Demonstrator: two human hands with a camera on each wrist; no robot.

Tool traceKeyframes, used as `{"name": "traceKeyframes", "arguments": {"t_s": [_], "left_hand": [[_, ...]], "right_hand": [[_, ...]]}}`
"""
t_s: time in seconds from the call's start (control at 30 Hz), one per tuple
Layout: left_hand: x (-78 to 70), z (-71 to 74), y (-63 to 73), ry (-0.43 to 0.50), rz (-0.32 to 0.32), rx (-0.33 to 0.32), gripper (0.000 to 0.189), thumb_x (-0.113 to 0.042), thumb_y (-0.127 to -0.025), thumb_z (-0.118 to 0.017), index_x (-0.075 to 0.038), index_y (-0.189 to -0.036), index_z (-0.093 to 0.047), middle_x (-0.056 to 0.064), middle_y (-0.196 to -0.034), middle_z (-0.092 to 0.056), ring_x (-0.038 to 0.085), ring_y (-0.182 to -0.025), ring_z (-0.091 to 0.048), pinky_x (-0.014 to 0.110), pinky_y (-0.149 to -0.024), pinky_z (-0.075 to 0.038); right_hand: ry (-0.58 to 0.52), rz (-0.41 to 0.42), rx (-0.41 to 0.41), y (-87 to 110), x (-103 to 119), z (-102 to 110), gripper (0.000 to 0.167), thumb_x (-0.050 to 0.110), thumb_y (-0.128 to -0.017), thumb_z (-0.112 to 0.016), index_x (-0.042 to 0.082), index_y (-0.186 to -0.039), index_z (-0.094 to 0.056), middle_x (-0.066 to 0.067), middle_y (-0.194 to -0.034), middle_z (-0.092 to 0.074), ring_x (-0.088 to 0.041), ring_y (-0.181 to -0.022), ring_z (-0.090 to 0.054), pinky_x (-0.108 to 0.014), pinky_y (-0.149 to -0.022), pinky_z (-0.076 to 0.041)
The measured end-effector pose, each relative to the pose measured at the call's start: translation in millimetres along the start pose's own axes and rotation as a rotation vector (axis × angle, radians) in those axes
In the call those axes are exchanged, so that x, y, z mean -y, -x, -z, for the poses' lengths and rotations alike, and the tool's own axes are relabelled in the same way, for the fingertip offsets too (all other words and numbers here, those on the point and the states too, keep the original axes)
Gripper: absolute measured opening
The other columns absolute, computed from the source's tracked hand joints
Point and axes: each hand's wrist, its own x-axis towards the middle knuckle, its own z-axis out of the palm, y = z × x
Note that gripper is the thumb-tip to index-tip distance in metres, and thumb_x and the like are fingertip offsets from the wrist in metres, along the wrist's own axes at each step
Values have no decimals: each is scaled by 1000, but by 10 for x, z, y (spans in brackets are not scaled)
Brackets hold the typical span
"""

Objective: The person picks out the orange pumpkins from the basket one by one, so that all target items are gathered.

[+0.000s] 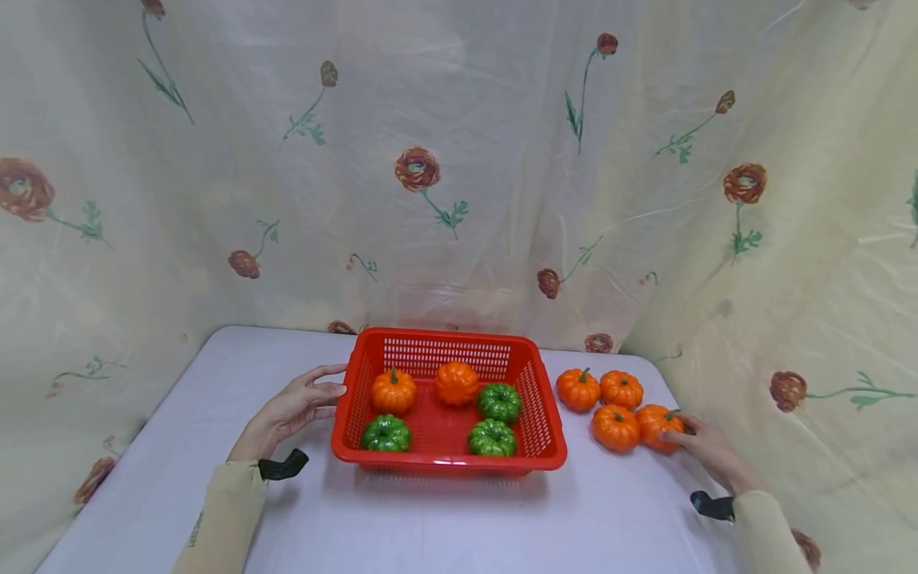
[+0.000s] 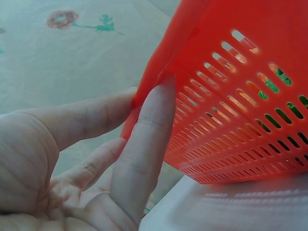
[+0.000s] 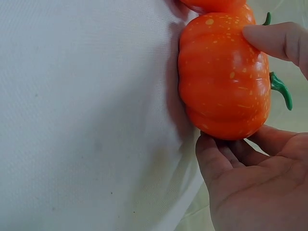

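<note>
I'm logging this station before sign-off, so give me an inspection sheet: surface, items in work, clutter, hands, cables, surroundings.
Surface: pale table, under the basket and the loose pumpkins.
Items in work: red basket holding two orange pumpkins and three green pumpkins; four more orange pumpkins sit grouped to its right.
Clutter: nothing seen.
Left hand: fingers hold the basket's left rim.
Right hand: grips the rightmost orange pumpkin.
Cables: nothing seen.
Surroundings: flower-patterned curtain behind the table and along both sides.
</note>
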Motion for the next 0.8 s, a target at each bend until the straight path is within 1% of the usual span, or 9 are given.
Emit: {"name": "traceKeyframes", "arguments": {"t_s": [0.1,0.23,0.3,0.4,0.47,0.57,0.67,0.8], "left_hand": [[-3,10,-5,6,9,-14,69,-20,-89,-69,-17,-149,-34,11,-129,-57,20,-98,-69,37,-87,-57],[-8,9,-1,11,7,-12,68,-19,-89,-69,-16,-148,-35,9,-124,-61,21,-97,-69,38,-87,-57],[-7,8,7,6,3,-1,68,-19,-90,-68,-15,-149,-34,7,-121,-62,21,-96,-69,38,-87,-57],[-6,4,19,4,1,6,67,-18,-91,-67,-14,-149,-34,6,-119,-64,21,-96,-70,38,-87,-57],[-5,8,22,2,0,6,68,-18,-91,-67,-13,-149,-33,6,-120,-64,21,-96,-70,38,-87,-57],[-7,9,17,1,-3,1,68,-19,-90,-68,-14,-149,-34,7,-121,-63,21,-97,-69,38,-87,-57],[-8,5,10,-6,-6,-3,68,-20,-90,-68,-15,-149,-34,9,-124,-61,22,-100,-67,39,-88,-57],[-1,-2,-2,-14,4,-12,68,-20,-90,-68,-16,-148,-35,12,-129,-58,22,-102,-66,40,-88,-57]], "right_hand": [[1,1,-2,-1,40,-29,96,49,-89,-62,-9,-148,-14,-37,-150,-10,-52,-132,-20,-69,-109,-23],[-4,-8,-1,-15,37,-45,99,50,-90,-61,-8,-150,-9,-36,-152,-8,-52,-134,-18,-68,-110,-22],[-15,-8,8,-18,29,-48,100,50,-91,-60,-7,-150,-4,-37,-152,-6,-52,-135,-17,-67,-111,-23],[-36,9,11,-8,28,-51,99,48,-93,-58,-5,-151,2,-37,-152,-6,-52,-136,-18,-65,-112,-25],[-40,30,-12,-5,42,-50,99,48,-93,-58,-5,-151,2,-37,-152,-8,-52,-137,-19,-64,-111,-26],[-59,62,-37,-15,83,-34,97,47,-94,-57,-4,-152,1,-36,-153,-9,-52,-138,-17,-66,-111,-24],[-64,106,-76,-22,183,-11,94,47,-94,-57,-5,-152,-3,-36,-153,-10,-52,-139,-16,-68,-110,-22],[-43,132,-100,32,416,11,98,52,-92,-57,-3,-152,-3,-33,-155,-10,-51,-141,-15,-69,-110,-20]]}}
